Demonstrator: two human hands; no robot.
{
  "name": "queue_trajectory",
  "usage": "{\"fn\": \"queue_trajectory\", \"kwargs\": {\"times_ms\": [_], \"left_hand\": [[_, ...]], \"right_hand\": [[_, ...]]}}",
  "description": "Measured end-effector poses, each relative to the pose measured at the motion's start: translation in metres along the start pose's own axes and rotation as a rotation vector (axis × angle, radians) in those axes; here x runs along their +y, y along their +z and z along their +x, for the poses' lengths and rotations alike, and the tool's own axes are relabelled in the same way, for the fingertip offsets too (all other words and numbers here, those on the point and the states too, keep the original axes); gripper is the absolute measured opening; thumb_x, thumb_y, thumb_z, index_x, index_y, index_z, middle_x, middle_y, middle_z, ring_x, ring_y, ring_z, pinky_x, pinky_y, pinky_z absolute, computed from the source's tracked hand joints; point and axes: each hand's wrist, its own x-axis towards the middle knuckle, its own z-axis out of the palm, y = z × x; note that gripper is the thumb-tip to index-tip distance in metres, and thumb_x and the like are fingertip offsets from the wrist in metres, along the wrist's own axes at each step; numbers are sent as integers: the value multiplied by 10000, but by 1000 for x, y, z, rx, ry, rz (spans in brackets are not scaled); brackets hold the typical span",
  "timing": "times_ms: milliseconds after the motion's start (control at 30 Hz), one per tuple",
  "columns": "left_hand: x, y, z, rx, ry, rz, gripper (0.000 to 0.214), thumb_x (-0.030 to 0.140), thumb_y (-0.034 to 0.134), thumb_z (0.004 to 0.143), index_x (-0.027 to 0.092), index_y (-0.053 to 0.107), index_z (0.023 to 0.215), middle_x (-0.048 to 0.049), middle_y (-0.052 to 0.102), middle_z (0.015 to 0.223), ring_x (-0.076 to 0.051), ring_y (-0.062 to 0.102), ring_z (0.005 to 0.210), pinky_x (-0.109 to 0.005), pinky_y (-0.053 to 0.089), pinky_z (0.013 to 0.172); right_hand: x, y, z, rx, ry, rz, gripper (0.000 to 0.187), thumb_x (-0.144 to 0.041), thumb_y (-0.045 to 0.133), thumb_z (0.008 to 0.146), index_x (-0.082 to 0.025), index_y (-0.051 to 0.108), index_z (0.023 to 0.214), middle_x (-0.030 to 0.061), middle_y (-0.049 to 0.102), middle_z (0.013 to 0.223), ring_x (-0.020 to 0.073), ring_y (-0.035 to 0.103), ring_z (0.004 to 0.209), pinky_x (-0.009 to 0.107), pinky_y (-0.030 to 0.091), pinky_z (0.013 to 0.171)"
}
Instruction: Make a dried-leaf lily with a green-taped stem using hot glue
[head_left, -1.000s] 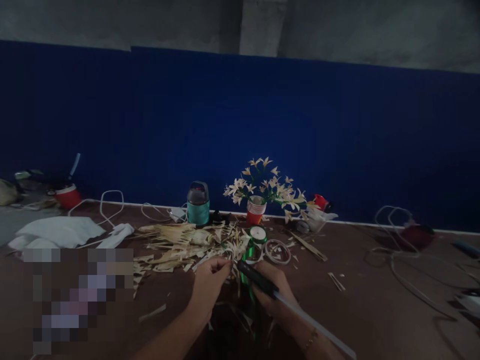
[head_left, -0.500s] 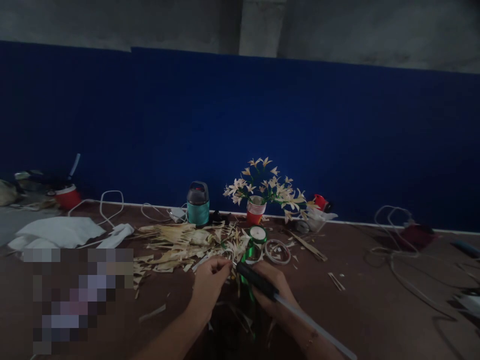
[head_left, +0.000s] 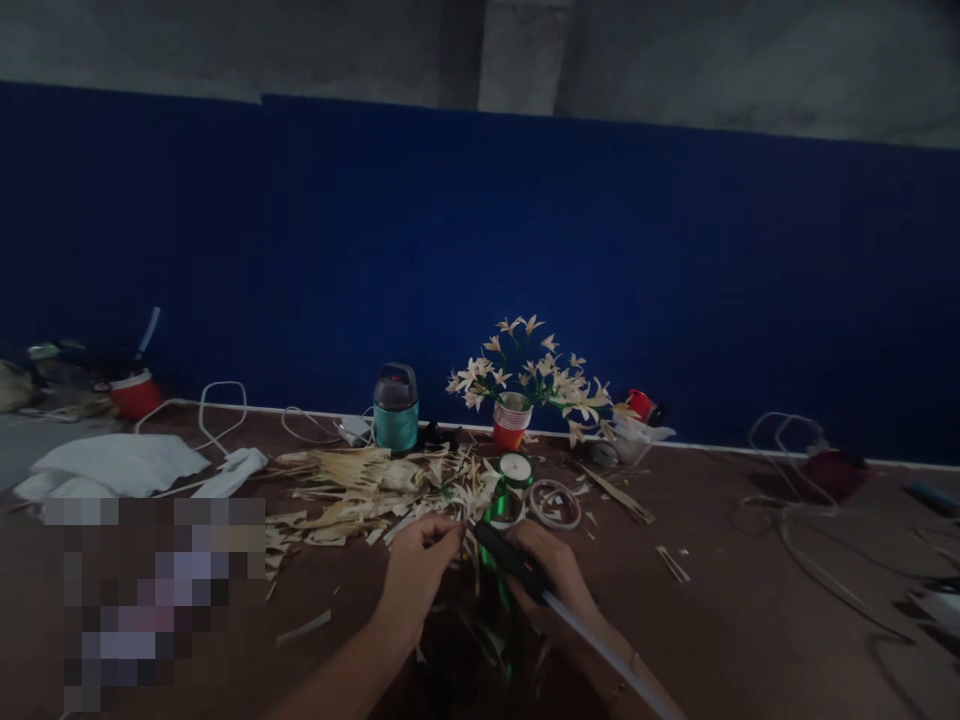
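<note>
My left hand [head_left: 417, 570] is pinched shut on something small and thin near the pile of pale dried leaf strips [head_left: 375, 485]; I cannot make out what it holds. My right hand [head_left: 546, 575] is wrapped round a long tool with a black front end [head_left: 510, 562] and a pale shaft running back along my forearm. The tool's tip sits close to my left fingertips. A strip of green ribbon [head_left: 496, 580] hangs between my hands, below a green ribbon roll [head_left: 516, 469].
A red-and-white paper cup [head_left: 511, 421] with pale handmade flowers stands at the back, beside a teal jar [head_left: 396, 406]. A tape ring [head_left: 555, 503], white cloth [head_left: 120, 465], white cables [head_left: 217, 405], a red cup [head_left: 135, 392] and more cable [head_left: 810, 520] lie on the brown floor.
Both hands have stayed almost in place; the right hand's tool has tilted slightly and the view shifted a little. Nothing was picked up or let go.
</note>
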Motion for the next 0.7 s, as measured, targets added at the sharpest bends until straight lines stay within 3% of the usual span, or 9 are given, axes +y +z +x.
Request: {"fn": "queue_trajectory", "kwargs": {"times_ms": [200, 333, 433, 533, 600, 700], "left_hand": [[3, 0, -1, -17, 101, 59, 192, 348, 631, 623, 161, 667, 600, -11, 627, 669, -152, 541, 619, -233, 399, 591], [2, -2, 2, -65, 249, 77, 150, 305, 621, 651, 166, 652, 606, -42, 615, 793, -179, 551, 752, -236, 408, 665], [4, -6, 5, -231, 348, 117, 156, 312, 607, 685, 173, 653, 631, -48, 610, 789, -174, 543, 738, -239, 406, 668], [6, -13, 8, -446, 429, 312, 133, 295, 612, 695, 196, 685, 646, -42, 627, 706, -175, 543, 695, -252, 393, 659], [7, -17, 11, -465, 502, 473, 88, 229, 619, 671, 222, 697, 633, -33, 647, 664, -185, 546, 706, -277, 375, 719], [5, -19, 18, -313, 488, 549, 83, 182, 610, 629, 215, 682, 602, -31, 647, 631, -196, 540, 687, -305, 366, 728]], "right_hand": [[-4, 2, -1, 62, 106, 84, 100, -162, 539, 699, -196, 486, 622, 1, 502, 639, 140, 474, 594, 220, 377, 531], [8, 13, -3, 116, 303, 328, 145, -310, 596, 699, -195, 532, 637, -5, 523, 587, 145, 486, 573, 228, 400, 514], [17, 15, -2, 12, 501, 607, 211, -383, 631, 663, -185, 561, 679, -7, 532, 562, 136, 482, 512, 240, 398, 475], [17, 1, -5, -2, 666, 794, 240, -417, 602, 685, -180, 566, 669, -6, 526, 536, 122, 473, 466, 242, 394, 455], [15, -14, -10, -41, 659, 760, 246, -415, 584, 698, -180, 569, 628, -1, 529, 519, 121, 472, 459, 245, 397, 460], [11, -36, -18, -197, 534, 596, 228, -370, 674, 613, -199, 625, 757, 23, 626, 639, 160, 535, 545, 265, 429, 500]]}}
